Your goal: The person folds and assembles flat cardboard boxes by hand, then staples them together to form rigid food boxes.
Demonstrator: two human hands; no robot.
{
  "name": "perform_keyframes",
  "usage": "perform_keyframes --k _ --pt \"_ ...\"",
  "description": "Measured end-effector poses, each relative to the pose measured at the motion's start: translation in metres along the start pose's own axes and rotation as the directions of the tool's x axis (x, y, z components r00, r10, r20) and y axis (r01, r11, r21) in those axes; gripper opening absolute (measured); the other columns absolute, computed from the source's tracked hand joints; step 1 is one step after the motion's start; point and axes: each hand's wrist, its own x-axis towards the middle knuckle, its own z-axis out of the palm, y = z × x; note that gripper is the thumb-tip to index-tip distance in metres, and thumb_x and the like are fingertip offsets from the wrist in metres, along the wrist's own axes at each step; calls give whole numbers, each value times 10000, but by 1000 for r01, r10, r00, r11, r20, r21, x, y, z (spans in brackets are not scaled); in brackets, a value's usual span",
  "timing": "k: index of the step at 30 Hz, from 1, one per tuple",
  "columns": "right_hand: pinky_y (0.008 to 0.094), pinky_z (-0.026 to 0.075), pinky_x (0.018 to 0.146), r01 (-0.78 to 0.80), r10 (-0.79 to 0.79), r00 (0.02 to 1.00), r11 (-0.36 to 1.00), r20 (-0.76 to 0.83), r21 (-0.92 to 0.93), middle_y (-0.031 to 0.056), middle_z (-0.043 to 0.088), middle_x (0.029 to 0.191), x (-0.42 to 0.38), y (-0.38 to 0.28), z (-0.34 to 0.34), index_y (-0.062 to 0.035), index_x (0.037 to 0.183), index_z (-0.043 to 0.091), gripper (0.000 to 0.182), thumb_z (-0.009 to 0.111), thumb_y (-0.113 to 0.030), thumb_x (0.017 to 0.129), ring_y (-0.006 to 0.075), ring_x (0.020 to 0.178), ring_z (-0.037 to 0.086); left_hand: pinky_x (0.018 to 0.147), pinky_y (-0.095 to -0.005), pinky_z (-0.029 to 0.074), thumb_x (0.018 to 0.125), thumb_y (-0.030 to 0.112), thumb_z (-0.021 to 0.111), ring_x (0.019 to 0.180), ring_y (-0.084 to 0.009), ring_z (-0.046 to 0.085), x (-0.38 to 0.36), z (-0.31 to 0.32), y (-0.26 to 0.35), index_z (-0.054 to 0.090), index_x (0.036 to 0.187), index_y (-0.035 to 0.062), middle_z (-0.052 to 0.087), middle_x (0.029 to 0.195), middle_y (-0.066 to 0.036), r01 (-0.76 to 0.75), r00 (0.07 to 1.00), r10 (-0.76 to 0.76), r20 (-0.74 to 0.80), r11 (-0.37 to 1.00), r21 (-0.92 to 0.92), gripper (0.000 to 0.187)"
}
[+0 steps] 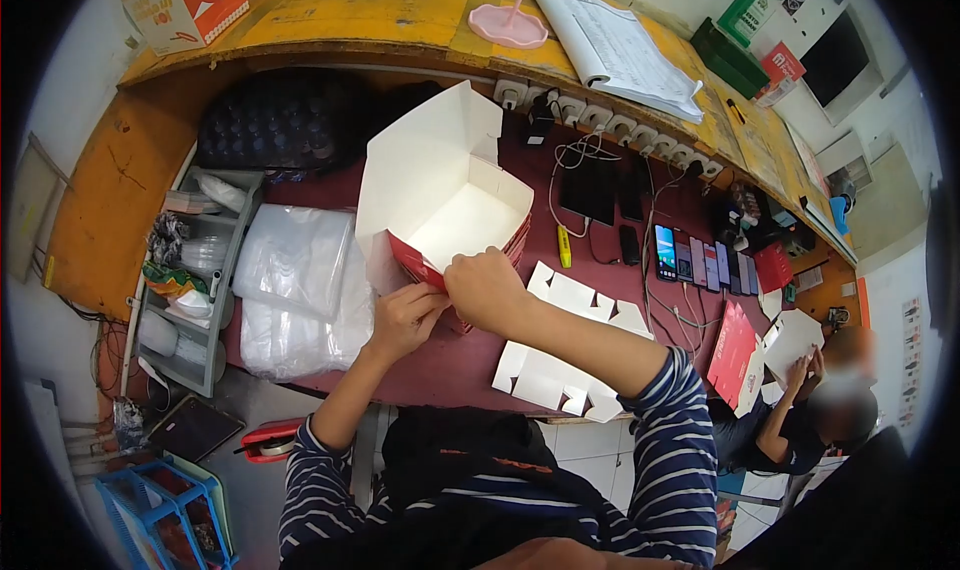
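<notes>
I am holding one open carton (504,192) over the middle of the dark red surface (455,373), its white floor and inner walls showing and its broad flap standing up at the left. My left grip (405,320) is pinching the carton's red near edge; my right grip (487,288) is clenching the same edge just beside it. Layered red edges (517,251) are showing beneath, too overlapped for counting.

At left, one grey organiser (247,205) is containing clear plastic cups (205,255) and wrapped packets (220,191). Two bundles of clear bags (295,255) are lying between it and the carton, one overlapping the other. At right, flat white card (555,380) is lying beneath my right forearm (590,345), which is hiding whether it is one piece or two. One yellow highlighter (565,247) is lying beyond; a row of phones (684,260) is resting farther right, too closely set for counting. On the yellow shelf (390,20), one orange-and-white box (170,15) and one pink stand (508,27) are standing. One blue basket (148,510) is standing at lower left, its contents showing unclearly.
</notes>
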Motion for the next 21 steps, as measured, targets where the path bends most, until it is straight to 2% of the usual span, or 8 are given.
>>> perform_keyframes --k 2,5,7,8,11,15,17,21 --pt "316 416 548 3 -3 1000 1000 -5 -21 90 546 653 2 -2 4 -42 653 549 146 599 -177 631 229 553 565 486 -281 430 649 51 614 577 -194 545 -1 -1 -2 602 706 52 558 669 -37 -3 1000 3 -16 1000 0 58" --pt "348 431 537 44 -43 999 997 31 -55 113 561 649 4 -3 10 -31 658 549 172 546 -196 707 252 570 574 488 -283 434 653 60 610 597 -192 550 -2 0 -4 602 722 59 558 680 -40 -31 999 31 -5 999 28 69" --pt "384 446 531 -16 -13 976 991 216 133 142 569 635 10 4 -1 -19 670 545 227 483 -209 779 281 593 579 493 -285 440 656 65 607 605 -193 551 -4 4 1 601 731 66 560 697 -39 -7 1000 7 1 998 55 75" --pt "384 446 531 -17 -12 977 991 214 134 142 569 635 15 7 -3 -19 670 545 227 483 -209 779 281 593 579 499 -287 445 658 69 604 612 -194 553 -5 6 4 601 741 73 561 715 -39 17 1000 -18 8 997 81 82" --pt "377 465 516 -36 54 997 968 -64 247 156 563 598 36 3 14 2 707 547 215 473 -187 780 300 580 580 494 -306 447 645 55 610 594 -223 557 -9 14 11 583 705 49 569 742 -66 -48 998 51 -25 992 113 67" --pt "349 471 483 -51 67 995 980 -79 191 145 569 593 38 -8 14 4 682 551 151 501 -133 720 279 559 586 483 -323 453 662 63 592 590 -240 563 -19 13 -3 577 821 52 566 852 -79 -73 997 62 46 957 279 160" --pt "329 473 458 -22 32 996 993 -87 114 136 577 602 32 -10 10 0 650 552 107 515 -98 668 253 555 593 467 -335 456 662 54 575 591 -253 572 -18 13 -17 535 945 54 542 953 -97 215 976 -205 -68 895 390 285" --pt "314 475 449 -66 69 996 995 -48 68 125 582 607 28 -10 15 -9 635 569 111 515 -98 675 237 556 598 464 -339 460 667 37 561 597 -264 578 -15 21 -10 496 1000 50 526 997 -108 188 982 -178 -63 875 446 340"
